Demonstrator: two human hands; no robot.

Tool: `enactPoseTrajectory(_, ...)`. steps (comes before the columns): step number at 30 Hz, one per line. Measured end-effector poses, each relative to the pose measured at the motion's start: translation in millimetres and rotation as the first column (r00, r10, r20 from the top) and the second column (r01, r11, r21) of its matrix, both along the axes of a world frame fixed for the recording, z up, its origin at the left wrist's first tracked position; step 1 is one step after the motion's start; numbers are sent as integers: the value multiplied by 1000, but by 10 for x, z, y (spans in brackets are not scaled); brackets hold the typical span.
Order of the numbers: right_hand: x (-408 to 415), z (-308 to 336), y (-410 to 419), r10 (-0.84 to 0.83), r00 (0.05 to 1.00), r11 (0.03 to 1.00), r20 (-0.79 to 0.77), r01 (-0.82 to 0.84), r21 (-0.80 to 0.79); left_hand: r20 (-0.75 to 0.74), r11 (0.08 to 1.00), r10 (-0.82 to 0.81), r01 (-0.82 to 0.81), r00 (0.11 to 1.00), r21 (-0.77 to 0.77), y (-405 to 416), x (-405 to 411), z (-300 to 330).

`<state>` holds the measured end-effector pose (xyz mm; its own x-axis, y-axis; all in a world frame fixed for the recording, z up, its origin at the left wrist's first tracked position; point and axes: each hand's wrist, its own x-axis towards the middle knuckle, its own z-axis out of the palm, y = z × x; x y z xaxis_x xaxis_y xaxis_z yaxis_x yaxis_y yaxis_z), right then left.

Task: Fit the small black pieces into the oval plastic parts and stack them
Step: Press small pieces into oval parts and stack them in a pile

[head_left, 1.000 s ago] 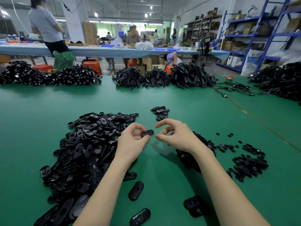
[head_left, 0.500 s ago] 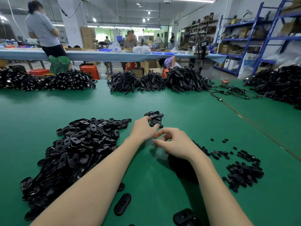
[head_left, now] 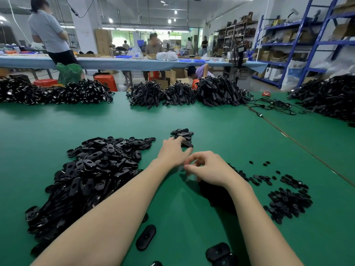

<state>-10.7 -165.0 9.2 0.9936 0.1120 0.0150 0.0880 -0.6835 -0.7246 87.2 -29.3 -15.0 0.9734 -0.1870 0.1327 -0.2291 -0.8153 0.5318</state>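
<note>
My left hand (head_left: 172, 152) is stretched out over the small stack of finished oval parts (head_left: 183, 136), fingertips (head_left: 179, 139) resting on its near edge, fingers fairly straight and a little apart; whether they pinch a part against the stack I cannot tell, the knuckles hide it. My right hand (head_left: 207, 167) hangs just behind the left thumb, fingers curled together; whether a small black piece sits inside them I cannot tell. The unfitted oval plastic parts (head_left: 92, 169) lie heaped well to the left of the left fingers; the small black pieces (head_left: 288, 202) lie scattered to the right of the right wrist. I judge the risk is the stack itself; it looks loose and uneven, so a sideways push from my fingertips could topple it onto the green table (head_left: 211, 121); a poorly seated piece could also drop out unseen.
</note>
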Motion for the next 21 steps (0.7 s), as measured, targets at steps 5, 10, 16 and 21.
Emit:
enactPoseTrajectory(5, 3, 28, 5, 17, 1000, 999, -1, -17, -31, 35, 996, 15, -12, 999, -93, 191, -400, 98)
enactPoseTrajectory(10, -19, 57, 33, 42, 999, 995, -24, -44, -88, 125, 995, 42, -53, 991, 87, 507, -930, 110)
enactPoseTrajectory(16, -42, 56, 107, 57, 996, 985, -68, -67, -158, 133, 860, 105, -157, 986, 485, 729, -1120, 125)
enactPoseTrajectory(21, -52, 71, 108, 58, 996, 980, -72, -71, -188, 172, 902, 112, -173, 979, 396, 771, -1156, 118)
